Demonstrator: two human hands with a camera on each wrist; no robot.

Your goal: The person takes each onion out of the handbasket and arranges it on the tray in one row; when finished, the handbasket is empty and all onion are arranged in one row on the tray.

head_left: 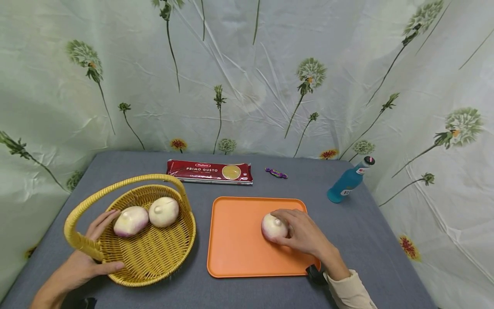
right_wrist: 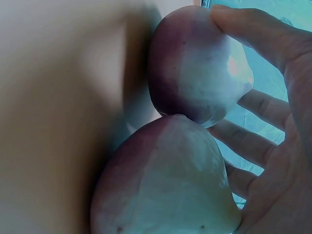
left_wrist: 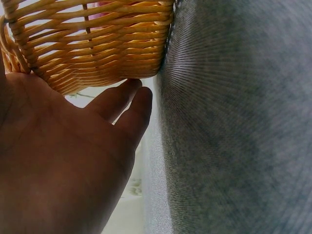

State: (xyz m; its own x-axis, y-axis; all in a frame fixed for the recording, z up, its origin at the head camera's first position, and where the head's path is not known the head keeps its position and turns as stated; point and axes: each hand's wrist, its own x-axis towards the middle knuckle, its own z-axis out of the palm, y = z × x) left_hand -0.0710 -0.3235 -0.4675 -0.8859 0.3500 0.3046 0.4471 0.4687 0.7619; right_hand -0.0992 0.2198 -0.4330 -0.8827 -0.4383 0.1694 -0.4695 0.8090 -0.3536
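Right hand on a vegetable over the tray, left hand at the basket

Nearest, a cream sleeve (head_left: 349, 289) covers the right forearm. The left hand (head_left: 82, 257) lies spread, fingers fairly straight, against the side of a round yellow woven wicker basket (head_left: 154, 253) with an arched handle; its thumb crosses the near rim. Inside the basket, two rounded white-and-purple bulb-shaped vegetables sit side by side: the left one (head_left: 131, 221) just beside the fingertips, the right one (head_left: 164, 211) farther in.

To the right, the right hand (head_left: 302, 231) curves its thumb and fingers round a third such vegetable (head_left: 271, 227), above a flat orange rectangular tray (head_left: 235, 240) with rounded corners. The right wrist view shows a fourth vegetable (right_wrist: 165, 190) touching it, beneath the palm.

Beyond the tray, on the grey cloth-covered table (head_left: 293, 189), are a blue dark-capped bottle (head_left: 345, 186) at right, a purple wrapped candy (head_left: 276, 173), and a long red packet (head_left: 200, 168) lettered "Primo Gusto". Farthest hangs a pale dandelion-print curtain (head_left: 251, 86).
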